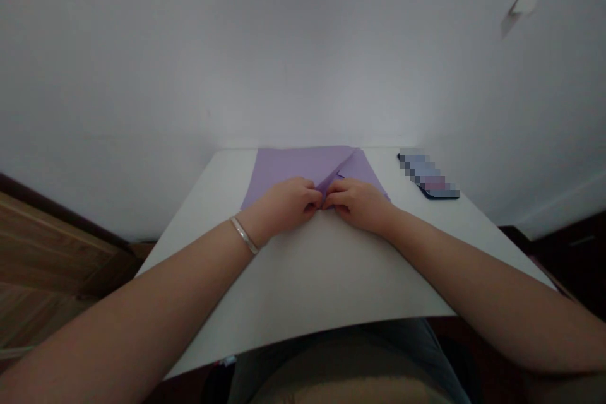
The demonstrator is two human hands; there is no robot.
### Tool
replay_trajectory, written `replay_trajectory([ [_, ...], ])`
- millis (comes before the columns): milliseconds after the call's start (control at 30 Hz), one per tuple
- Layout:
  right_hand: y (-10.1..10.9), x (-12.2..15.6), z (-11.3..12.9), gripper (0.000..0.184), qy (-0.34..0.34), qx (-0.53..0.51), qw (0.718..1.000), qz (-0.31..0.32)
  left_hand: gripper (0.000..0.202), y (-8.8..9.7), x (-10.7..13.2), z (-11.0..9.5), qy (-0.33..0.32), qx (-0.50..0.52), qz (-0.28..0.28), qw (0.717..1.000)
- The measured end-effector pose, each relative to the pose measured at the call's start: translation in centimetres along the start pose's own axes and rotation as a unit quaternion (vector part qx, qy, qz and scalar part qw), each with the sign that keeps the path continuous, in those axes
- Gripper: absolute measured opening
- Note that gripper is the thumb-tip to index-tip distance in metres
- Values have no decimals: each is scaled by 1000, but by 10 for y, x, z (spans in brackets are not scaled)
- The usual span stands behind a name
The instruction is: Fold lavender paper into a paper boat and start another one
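Note:
A purple sheet of paper (288, 164) lies on the white table, partly folded, with a slanting raised edge running from its far right corner toward my hands. My left hand (296, 202) is closed, its fingertips pinching the paper at the near edge. Right beside it, my right hand (355, 202) is closed too, thumb and fingers pinching the paper at the same spot. The two hands almost touch. A small dark purple line shows at the fold just beyond my right fingers. The fingers hide the pinched part of the paper.
On the right of the white table (303, 284) lies a phone (428, 175), its screen blurred out. A pale wall (303, 63) rises behind the table's far edge. Wooden furniture (52, 252) stands low on the left. The table's near edge is close to my body.

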State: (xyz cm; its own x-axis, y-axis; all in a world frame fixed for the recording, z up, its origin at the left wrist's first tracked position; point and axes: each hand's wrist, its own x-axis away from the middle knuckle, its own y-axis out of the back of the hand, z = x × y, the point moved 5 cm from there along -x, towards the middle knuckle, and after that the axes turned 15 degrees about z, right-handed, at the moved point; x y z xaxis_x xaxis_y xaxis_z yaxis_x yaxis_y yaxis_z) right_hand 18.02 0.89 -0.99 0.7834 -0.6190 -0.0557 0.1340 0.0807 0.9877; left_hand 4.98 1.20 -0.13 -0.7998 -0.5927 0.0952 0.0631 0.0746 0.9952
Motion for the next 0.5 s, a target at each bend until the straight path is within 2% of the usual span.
replay_trajectory([
  [167,4,0,-6,29,-23,7,1000,16,17,2,1,-6,11,-44,27,999],
  [333,7,3,-14,30,-63,18,997,30,14,2,2,-5,6,-47,15,999],
  [500,9,6,-19,30,-65,19,997,33,16,0,2,-3,-4,-47,1,999],
])
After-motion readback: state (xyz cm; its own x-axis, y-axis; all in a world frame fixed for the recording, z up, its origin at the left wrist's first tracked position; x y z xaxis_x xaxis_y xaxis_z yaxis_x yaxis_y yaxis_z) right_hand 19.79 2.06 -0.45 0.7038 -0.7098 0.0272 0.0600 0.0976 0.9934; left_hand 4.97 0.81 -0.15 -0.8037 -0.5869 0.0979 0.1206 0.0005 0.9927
